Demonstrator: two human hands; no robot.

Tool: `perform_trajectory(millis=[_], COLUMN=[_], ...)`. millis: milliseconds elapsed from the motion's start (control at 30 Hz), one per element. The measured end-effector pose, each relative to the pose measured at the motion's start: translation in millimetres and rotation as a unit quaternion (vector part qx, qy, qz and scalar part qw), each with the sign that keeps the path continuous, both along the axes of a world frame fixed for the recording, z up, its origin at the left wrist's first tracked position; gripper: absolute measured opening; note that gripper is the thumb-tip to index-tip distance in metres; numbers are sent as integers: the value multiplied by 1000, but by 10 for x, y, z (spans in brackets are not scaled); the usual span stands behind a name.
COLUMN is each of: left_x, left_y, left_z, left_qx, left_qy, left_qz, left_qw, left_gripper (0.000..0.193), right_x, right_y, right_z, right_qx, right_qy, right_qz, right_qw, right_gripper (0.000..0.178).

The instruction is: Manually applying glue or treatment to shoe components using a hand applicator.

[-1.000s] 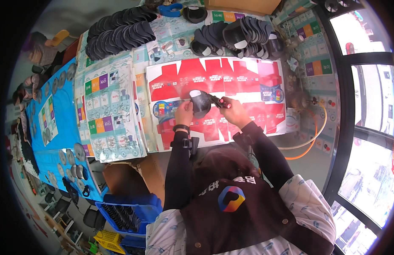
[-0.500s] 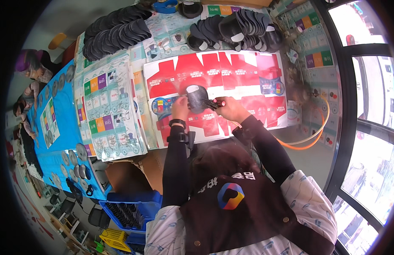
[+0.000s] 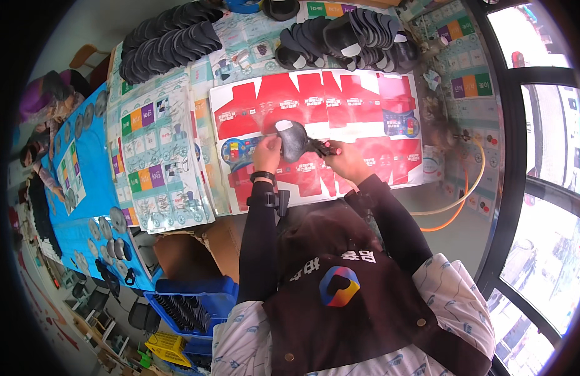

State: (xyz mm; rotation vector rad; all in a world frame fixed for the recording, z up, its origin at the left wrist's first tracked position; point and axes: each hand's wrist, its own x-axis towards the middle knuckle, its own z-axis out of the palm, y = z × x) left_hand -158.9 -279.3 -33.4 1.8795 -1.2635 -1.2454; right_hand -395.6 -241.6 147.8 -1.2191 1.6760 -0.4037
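A dark grey curved pad [image 3: 294, 144] with a white patch at its far end is held up over the red printed sheets [image 3: 359, 100]. My left hand [image 3: 267, 156] is closed on the pad's left edge. In my right hand [image 3: 348, 164] is a small black spray gun [image 3: 319, 148] with red parts, its nozzle pointed at the pad from the right, a short gap between them. A pale hose runs from below my right wrist toward the right wall, partly hidden by my arm.
Rows of stacked dark pads [image 3: 171, 53] and more pads [image 3: 352, 41] stand at the back. Printed sheets [image 3: 165, 156] lie to the left. A blue table [image 3: 83, 182] has a person beside it. Pale and orange hoses [image 3: 471, 194] loop at the right. Below sits a blue crate [image 3: 202, 307].
The pad has turned and tilted slightly in my left hand, which is less blurred now. My right hand with the spray gun has shifted a little to the right.
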Motion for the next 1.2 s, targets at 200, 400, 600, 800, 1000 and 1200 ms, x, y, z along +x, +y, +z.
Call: perform_trajectory(millis=[200,400,600,800,1000,1200], left_x=[-119,-148,-119,-134,-160,-184], left_y=[-22,-30,-51,-55,-50,-51], left_z=[-3,227,165,144,142,200], left_qx=[10,17,-7,2,-12,-24], left_qy=[40,27,16,27,8,-2], left_qz=[20,-3,-16,-8,-4,-11], left_qw=[999,999,1000,1000,1000,1000], left_gripper=[39,42,43,43,41,41], right_x=[-50,-46,12,-26,-24,-45], right_y=[-16,12,193,61,21,162], right_z=[-135,-58,-251,-136,29,-184], right_qx=[-70,-75,-5,-33,-57,-32], right_qy=[79,114,37,81,95,96], right_qz=[38,16,39,13,-12,41], right_qw=[994,990,999,996,994,994], right_gripper=[25,22,28,27,23,25])
